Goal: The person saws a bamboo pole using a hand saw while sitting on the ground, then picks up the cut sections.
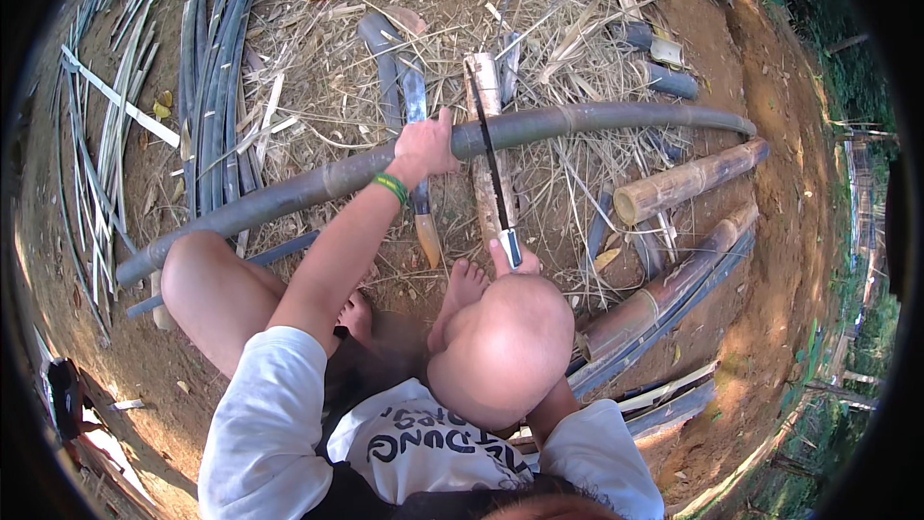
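A long dark bamboo pole (298,190) lies crosswise in front of me, resting over a short pale log (493,195). My left hand (426,145), with a green band at its wrist, is closed around the pole just left of the log. My right hand (526,259), partly hidden behind my raised knee, grips a hand saw (511,248) by its white and dark handle. The saw's narrow dark blade points away from me and crosses the pole above the log. Under the pole, near my left hand, lies a machete (427,237) with a wooden handle.
Dark bamboo strips (214,87) and thin green slats (125,106) lie at the left. Cut bamboo pieces (688,181) and a thick bamboo length (664,299) lie at the right. Dry shavings (568,67) cover the ground beyond the pole. My bare feet are close to the log.
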